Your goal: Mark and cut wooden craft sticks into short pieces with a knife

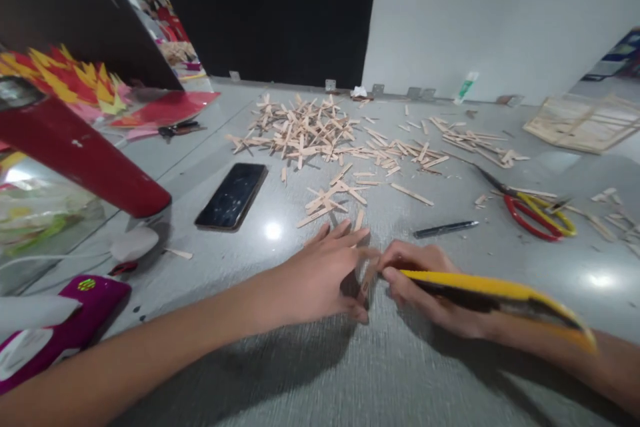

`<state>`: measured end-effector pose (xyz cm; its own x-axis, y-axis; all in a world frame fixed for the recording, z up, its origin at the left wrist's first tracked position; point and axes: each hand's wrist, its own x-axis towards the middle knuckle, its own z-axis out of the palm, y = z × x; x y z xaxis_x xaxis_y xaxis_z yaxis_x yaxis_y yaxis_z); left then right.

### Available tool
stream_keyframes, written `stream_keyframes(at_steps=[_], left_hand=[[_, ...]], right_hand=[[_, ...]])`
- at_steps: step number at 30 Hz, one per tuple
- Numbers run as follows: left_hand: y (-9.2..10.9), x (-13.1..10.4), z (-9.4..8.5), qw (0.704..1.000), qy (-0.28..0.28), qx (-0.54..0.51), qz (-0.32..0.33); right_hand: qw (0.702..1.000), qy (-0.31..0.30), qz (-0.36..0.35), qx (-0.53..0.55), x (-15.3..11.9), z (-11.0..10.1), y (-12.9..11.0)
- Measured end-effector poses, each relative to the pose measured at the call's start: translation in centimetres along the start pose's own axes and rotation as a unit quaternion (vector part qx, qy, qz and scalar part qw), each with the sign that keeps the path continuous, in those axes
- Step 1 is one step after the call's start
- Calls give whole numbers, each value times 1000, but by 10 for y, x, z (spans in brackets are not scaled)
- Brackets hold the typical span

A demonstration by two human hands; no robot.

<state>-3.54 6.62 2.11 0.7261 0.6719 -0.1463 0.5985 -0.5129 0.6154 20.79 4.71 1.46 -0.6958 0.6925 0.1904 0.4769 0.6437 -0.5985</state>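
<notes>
My left hand (325, 273) is low over the table, its outer fingers spread. A short, flat wooden stick (369, 277) is held between its forefinger and thumb, blurred by motion. Close to its right, my right hand (425, 287) is closed round a long yellow-and-black tool (490, 290) that looks like a utility knife. The tool's front end is hidden in the fingers near the stick, and its back end points toward my right forearm. Just beyond the left fingertips lies a small group of wooden sticks (327, 200).
A large pile of sticks (305, 127) lies farther back. A phone (233, 197) and a red cylinder (85, 153) are left. A pen (446, 229) and red-and-yellow-handled scissors (535, 213) lie right, with a wooden frame (575, 127) beyond. A purple-and-white device (100, 300) sits near my left arm.
</notes>
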Motion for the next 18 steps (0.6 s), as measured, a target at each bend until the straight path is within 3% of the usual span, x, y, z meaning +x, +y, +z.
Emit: stream_keyframes(at_steps=[2,7,12,18], left_hand=[[-5,0,1,998,43,-33,19],[-9,-4,-1,997,41,-58,40],[0,-8,2,997,43,-46,36],[17,-11,-14,989,122,-77,-16]], right_hand=[[996,-18,-24,-83,-3,-11,3],[946,-50,-2,-320,-34,-32,22],[887,-26,115,-447,-70,-54,54],[814,50,318,-484,-105,-126,107]])
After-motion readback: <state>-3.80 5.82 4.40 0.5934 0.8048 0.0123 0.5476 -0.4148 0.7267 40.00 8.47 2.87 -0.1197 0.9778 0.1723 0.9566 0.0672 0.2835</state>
